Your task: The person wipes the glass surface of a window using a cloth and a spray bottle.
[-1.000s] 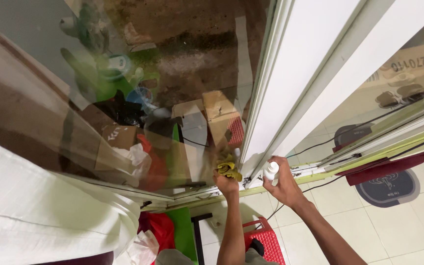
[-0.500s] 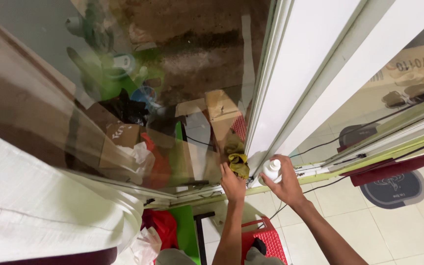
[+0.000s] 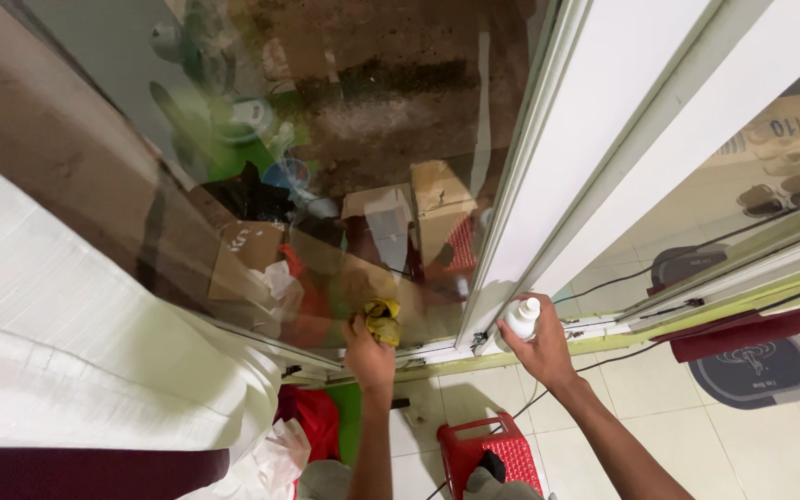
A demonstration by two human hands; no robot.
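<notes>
Pressing a crumpled yellow cloth [image 3: 382,320] against the glass door pane [image 3: 326,139], we keep our left hand [image 3: 368,354] low on the glass, fingers clamped on the cloth, just above the pane's bottom frame. Right of the pane, beside its white door frame [image 3: 548,185], our right hand [image 3: 537,349] holds a small white bottle [image 3: 520,319], fingers wrapped around it. Below the pane, a red plastic stool [image 3: 483,454] stands on the tiled floor [image 3: 678,435].

A big glass door [image 3: 326,139] fills the wall beside a white frame [image 3: 594,139]. The floor [image 3: 770,444] has pale tiles, a red stool [image 3: 488,454] and a dark mat [image 3: 756,370].
</notes>
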